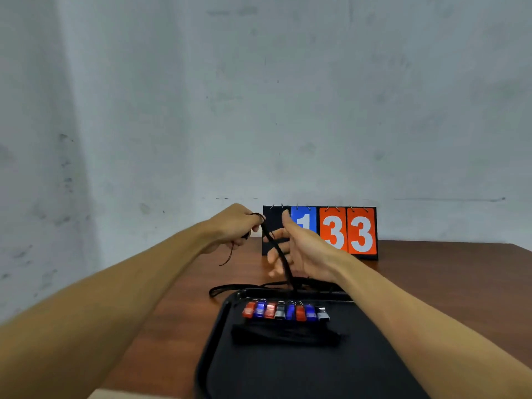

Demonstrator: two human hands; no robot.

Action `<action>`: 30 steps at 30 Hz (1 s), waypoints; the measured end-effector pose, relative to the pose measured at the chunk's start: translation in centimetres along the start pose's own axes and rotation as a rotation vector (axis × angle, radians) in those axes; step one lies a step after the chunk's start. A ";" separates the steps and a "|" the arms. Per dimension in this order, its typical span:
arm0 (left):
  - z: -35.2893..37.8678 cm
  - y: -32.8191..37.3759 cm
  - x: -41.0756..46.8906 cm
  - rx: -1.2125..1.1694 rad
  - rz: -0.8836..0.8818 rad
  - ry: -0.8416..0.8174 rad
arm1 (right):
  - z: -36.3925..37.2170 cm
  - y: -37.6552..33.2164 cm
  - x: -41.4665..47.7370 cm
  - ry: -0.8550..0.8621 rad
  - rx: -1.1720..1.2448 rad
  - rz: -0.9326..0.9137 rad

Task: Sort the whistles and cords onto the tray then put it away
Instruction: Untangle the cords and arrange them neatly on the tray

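A black tray lies on the wooden table in front of me. Several red, blue and silver whistles stand in a row near its far edge. A bundle of black cords lies across the tray just below them. My left hand is raised beyond the tray and pinches the top of a black cord that hangs down to more loose cords on the table behind the tray. My right hand is beside the hanging cord with fingers spread and relaxed, holding nothing.
A flip scoreboard showing 1, 3, 3 stands at the back of the wooden table, against a grey wall. The table's left edge runs diagonally under my left forearm.
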State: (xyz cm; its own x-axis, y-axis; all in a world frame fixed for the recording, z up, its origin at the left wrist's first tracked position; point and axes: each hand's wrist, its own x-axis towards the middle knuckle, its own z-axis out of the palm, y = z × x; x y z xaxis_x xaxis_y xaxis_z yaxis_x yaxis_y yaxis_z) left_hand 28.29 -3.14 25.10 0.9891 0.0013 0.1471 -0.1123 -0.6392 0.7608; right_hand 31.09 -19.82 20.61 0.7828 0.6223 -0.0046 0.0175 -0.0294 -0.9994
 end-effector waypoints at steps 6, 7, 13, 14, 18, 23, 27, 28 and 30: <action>-1.3 -1.1 -3.4 -0.117 -0.035 -0.003 | 2.0 -1.4 -3.3 -0.071 -0.132 -0.031; -1.3 -1.7 -4.0 -0.171 -0.055 -0.043 | 2.2 -1.4 -3.7 -0.022 -0.104 -0.048; -0.8 -4.4 -7.6 -0.257 -0.055 -0.376 | 2.7 -1.7 -5.5 0.351 -0.334 -0.189; -1.1 -4.4 -8.0 -0.320 -0.040 -0.387 | 2.9 -1.9 -5.8 0.390 -0.436 -0.215; -2.6 -4.5 -8.9 -0.449 -0.023 -0.364 | 3.8 -3.2 -7.3 0.454 -0.608 -0.333; -0.2 0.5 -11.3 -0.231 0.136 -0.352 | 5.3 -4.4 -9.3 0.308 -0.677 -0.407; 3.1 3.8 -12.1 -0.258 0.249 -0.291 | 5.2 -5.2 -11.0 0.438 -0.676 -0.500; 3.7 4.0 -12.3 -0.304 0.237 -0.291 | 4.7 -5.4 -11.5 0.493 -0.682 -0.517; 4.6 4.3 -12.8 -0.404 0.197 -0.308 | 3.6 -5.6 -12.8 0.588 -0.693 -0.533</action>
State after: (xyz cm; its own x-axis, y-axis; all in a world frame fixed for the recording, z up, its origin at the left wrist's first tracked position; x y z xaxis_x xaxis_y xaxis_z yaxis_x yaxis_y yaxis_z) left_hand 15.53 -9.47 23.61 0.9210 -0.3528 0.1650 -0.2655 -0.2586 0.9288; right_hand 18.75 -24.78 26.11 0.7447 0.2145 0.6320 0.6546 -0.4200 -0.6286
